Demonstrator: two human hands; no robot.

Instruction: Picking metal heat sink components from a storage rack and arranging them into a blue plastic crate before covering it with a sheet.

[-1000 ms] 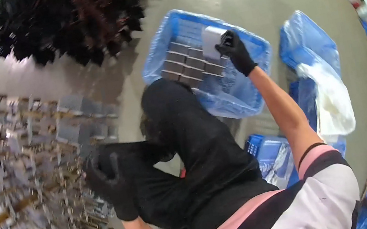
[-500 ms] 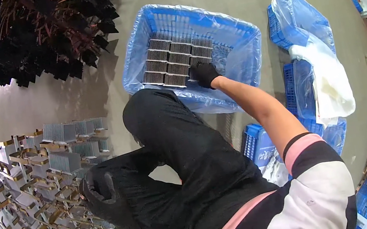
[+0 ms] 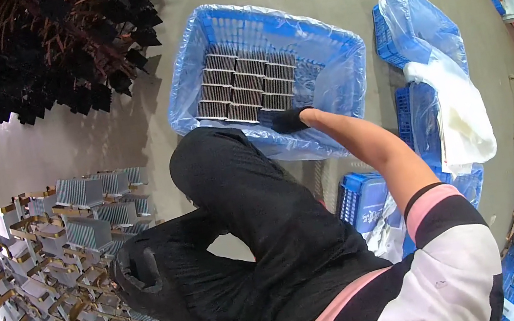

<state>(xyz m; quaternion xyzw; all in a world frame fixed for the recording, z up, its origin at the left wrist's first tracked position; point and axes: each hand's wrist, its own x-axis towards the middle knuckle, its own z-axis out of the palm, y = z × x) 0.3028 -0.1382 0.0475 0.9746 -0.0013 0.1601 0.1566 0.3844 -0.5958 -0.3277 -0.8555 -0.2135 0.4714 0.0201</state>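
My right hand (image 3: 289,120), in a black glove, reaches over the near side of a blue plastic crate (image 3: 364,83) lined with clear film. Its fingers point left, stretched out with nothing visible in them, just below the finned metal heat sinks (image 3: 244,81). Those heat sinks lie inside the crate in three neat columns, fins up. Down on the left, my left hand (image 3: 157,295), also black-gloved, rests by my bent leg, beside a rack of metal parts (image 3: 51,279). Black glove against black trousers hides how its fingers are set.
Finned blocks (image 3: 87,233) stand among the rack's brass-coloured brackets. Dark finned parts (image 3: 79,47) hang at the upper left. More lined blue crates (image 3: 415,22) stand to the right, one with white sheeting (image 3: 462,117) over it. A smaller blue crate (image 3: 363,197) is near my right elbow.
My right hand has drawn back slightly toward me from the heat sinks. The nearest block in the right column, partly covered before, now shows fully. My left hand has hardly moved.
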